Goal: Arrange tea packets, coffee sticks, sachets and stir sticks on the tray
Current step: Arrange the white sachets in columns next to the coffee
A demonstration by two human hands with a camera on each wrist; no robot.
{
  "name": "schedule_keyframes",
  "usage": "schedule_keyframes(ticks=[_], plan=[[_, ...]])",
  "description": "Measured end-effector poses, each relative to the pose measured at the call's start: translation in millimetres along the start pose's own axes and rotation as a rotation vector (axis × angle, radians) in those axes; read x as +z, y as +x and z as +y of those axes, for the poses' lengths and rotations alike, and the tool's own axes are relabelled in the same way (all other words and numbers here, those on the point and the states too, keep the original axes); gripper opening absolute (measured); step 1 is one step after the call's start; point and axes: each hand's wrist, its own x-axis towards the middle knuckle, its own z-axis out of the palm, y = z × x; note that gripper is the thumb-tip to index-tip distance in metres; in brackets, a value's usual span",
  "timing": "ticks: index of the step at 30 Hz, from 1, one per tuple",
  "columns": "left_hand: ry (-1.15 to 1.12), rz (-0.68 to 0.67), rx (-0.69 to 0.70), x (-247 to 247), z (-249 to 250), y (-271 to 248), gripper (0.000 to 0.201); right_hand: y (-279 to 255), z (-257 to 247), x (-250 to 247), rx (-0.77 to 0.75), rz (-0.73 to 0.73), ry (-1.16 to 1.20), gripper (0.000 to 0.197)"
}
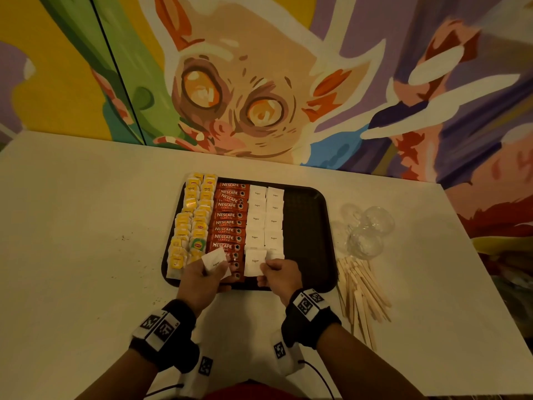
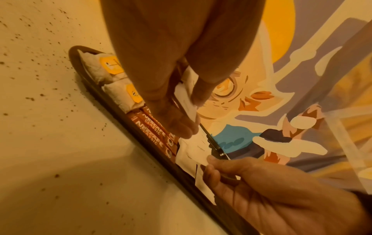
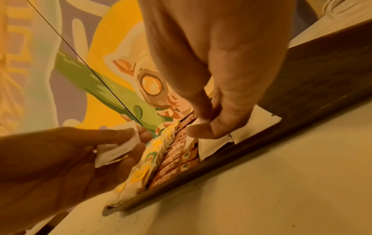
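Head view: tray [image 1: 305, 215] holds tea packets [image 1: 191, 223] in the left columns, coffee sticks [image 1: 229, 223] in the middle, then two columns of sugar sachets [image 1: 265, 217]; the right strip of the tray is bare. Stir sticks [image 1: 362, 287] lie in a loose pile on the table just right of the tray, not yet placed. Left hand [image 1: 202, 280] has its fingers curled round spare sachets [image 1: 215, 259], held over the near coffee sticks. Right hand [image 1: 281, 277] pinches the near-row sachet [image 1: 255, 262] at its corner, seating it by the near rim. Risk: the pinch drags that sachet over its neighbour or off the rim, and the left hand's low stack could nudge the sticks beneath it. Clear plastic cups [image 1: 372, 229] stand close to the tray's right edge, so a reach for the stir sticks could tip them. Left wrist view: thumb and fingers clamp the thin stack [image 2: 184, 97] edge-on, a loose grip that could shed one; the tray rim [image 2: 112, 101] is low, little to stop a slide. Right wrist view: fingertips [image 3: 198, 130] press the sachet's corner [image 3: 259, 120] right at the near rim [image 3: 231, 155]; almost no margin toward the table, open room only to the right.
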Motion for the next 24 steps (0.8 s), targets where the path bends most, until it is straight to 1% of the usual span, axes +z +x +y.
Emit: schedule_keyframes(ticks=[4,11,14,15,17,19,24], plan=[[0.02,-0.018,-0.001,-1.6,0.4,-2.2,0.008,5.0,-3.1,1.8,0.025,0.038,-0.074,0.025],[0.002,-0.027,-0.041,-6.5,0.0,-3.1,0.011,6.5,-2.7,0.9,-0.01,0.084,-0.184,0.014],[0.013,-0.061,-0.057,-9.1,-1.9,-2.5,0.019,7.2,-2.9,-0.2,-0.047,0.104,-0.225,0.01],[0.018,-0.082,-0.061,-9.8,-2.3,-2.3,0.024,7.7,-2.9,-0.4,-0.058,0.109,-0.247,0.012],[0.025,-0.123,-0.064,-10.3,-2.7,-2.9,0.032,10.1,-1.8,-0.6,-0.078,0.119,-0.285,0.021],[0.027,-0.156,-0.058,-10.0,-2.6,-4.8,0.035,10.8,-2.1,-0.2,-0.089,0.131,-0.308,0.025],[0.021,-0.193,-0.063,-9.8,-4.8,-4.2,0.038,6.2,-3.5,2.3,-0.149,0.091,-0.278,0.015]])
